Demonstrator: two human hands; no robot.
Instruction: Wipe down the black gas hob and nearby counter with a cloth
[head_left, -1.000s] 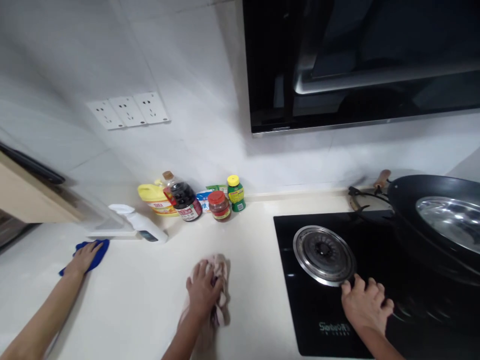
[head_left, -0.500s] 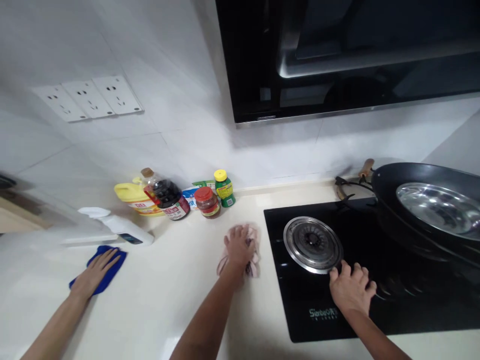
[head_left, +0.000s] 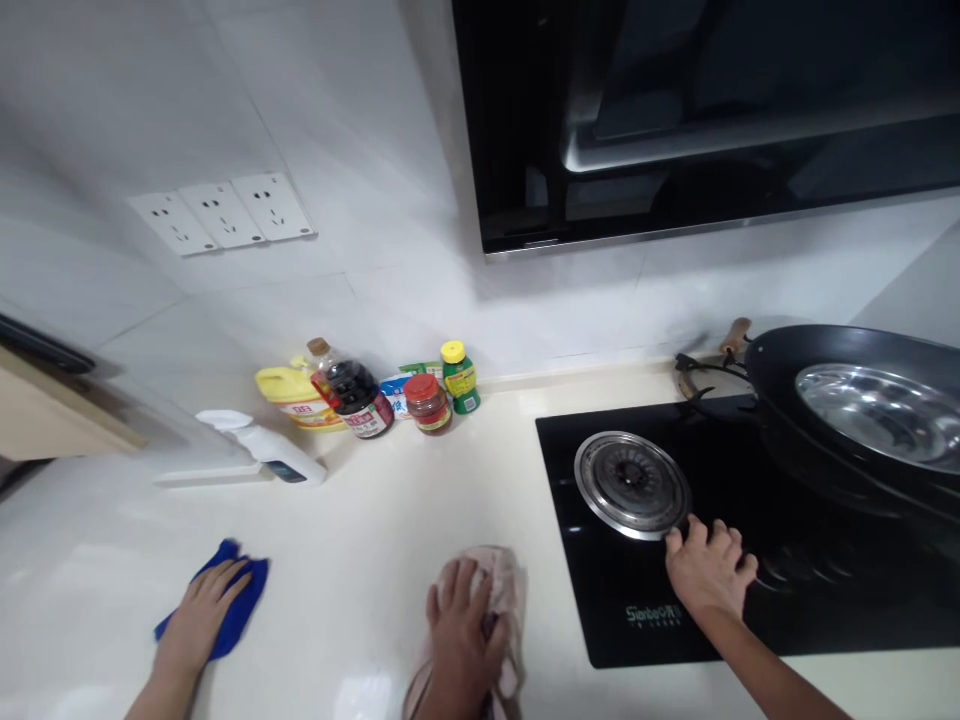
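Note:
My left hand (head_left: 461, 630) presses down on a pale pink cloth (head_left: 501, 575), which is bunched under the palm and fingers on the white countertop (head_left: 360, 570). My right hand (head_left: 709, 570) rests with fingers apart on the black glass cooktop (head_left: 600, 620). Its fingertips are by the lower right rim of the round metal burner (head_left: 632, 485). Farther left, another person's hand (head_left: 196, 620) lies on a blue cloth (head_left: 238, 610).
Along the wall stand a white spray bottle (head_left: 281, 455), a yellow jug (head_left: 300, 400), a dark sauce bottle (head_left: 360, 395), a red-lidded jar (head_left: 427, 403) and a green yellow-capped bottle (head_left: 460, 380). A wok (head_left: 840, 350) holding a metal bowl (head_left: 877, 410) sits right, below the range hood (head_left: 675, 215).
My left hand has drawn the pink cloth toward me. The other person's hand and blue cloth also sit lower in view. My right hand stays by the burner. The view has shifted slightly.

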